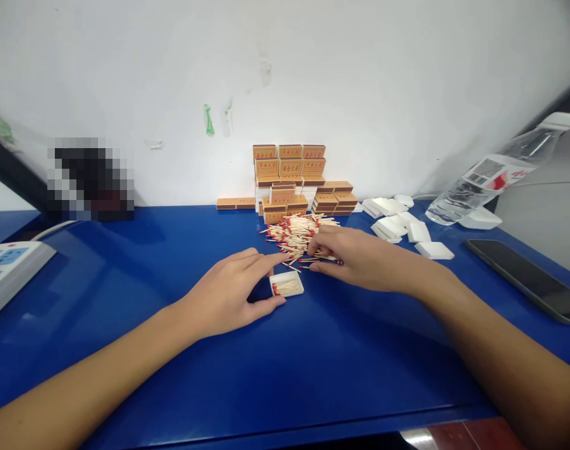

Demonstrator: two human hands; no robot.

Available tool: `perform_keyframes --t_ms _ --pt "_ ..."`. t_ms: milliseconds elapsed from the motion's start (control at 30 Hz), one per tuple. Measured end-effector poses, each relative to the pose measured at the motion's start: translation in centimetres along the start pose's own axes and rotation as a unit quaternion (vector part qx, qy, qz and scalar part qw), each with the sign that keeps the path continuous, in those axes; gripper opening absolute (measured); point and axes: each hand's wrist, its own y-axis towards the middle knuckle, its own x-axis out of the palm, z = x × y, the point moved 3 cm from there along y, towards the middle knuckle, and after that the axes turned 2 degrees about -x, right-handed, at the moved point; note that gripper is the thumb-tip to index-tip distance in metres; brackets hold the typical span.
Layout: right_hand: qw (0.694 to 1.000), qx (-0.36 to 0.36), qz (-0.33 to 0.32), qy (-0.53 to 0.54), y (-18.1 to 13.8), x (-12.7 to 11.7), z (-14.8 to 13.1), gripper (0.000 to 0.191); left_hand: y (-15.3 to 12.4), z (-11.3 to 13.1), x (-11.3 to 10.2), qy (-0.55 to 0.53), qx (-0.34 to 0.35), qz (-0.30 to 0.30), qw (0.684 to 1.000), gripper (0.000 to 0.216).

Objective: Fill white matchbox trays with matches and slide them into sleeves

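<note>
A small white matchbox tray (300,288) lies on the blue table, partly filled with red-tipped matches (287,287). My left hand (226,290) steadies it, the thumb at its near side and a finger behind its far left corner, while the index finger stretches over toward the loose matches. Beyond the tray spreads a heap of matches (297,231). At the heap's near right edge is my right hand (360,256), its fingers curled and thumb below, with some matches between them; the fingertips are partly hidden.
Orange matchboxes (290,167) stand stacked against the white wall. White empty trays (388,226) lie scattered to the right, near a tilted water bottle (495,169) and a dark phone (529,275). A white power strip (17,269) sits at the left edge.
</note>
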Motion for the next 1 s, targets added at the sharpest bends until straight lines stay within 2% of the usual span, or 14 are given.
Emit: perform_keyframes --t_ms 100,300,833,1000 --pt "0.999 0.015 -0.031 0.01 0.2 0.6 0.1 0.012 0.0 -0.2 0.0 0.004 -0.009 -0.007 1.0 0.056" --pt "0.997 0.026 -0.066 -0.007 0.4 1.1 -0.4 0.023 -0.1 -0.3 -0.1 0.018 -0.008 -0.002 1.0 0.057" --pt "0.993 0.032 -0.084 -0.075 0.1 1.6 -1.4 0.019 -0.1 -0.6 0.2 0.015 -0.014 -0.016 1.0 0.059" --pt "0.995 0.027 -0.074 -0.065 0.0 1.5 -1.2 0.019 -0.1 -0.6 0.1 0.018 -0.016 -0.014 1.0 0.059"
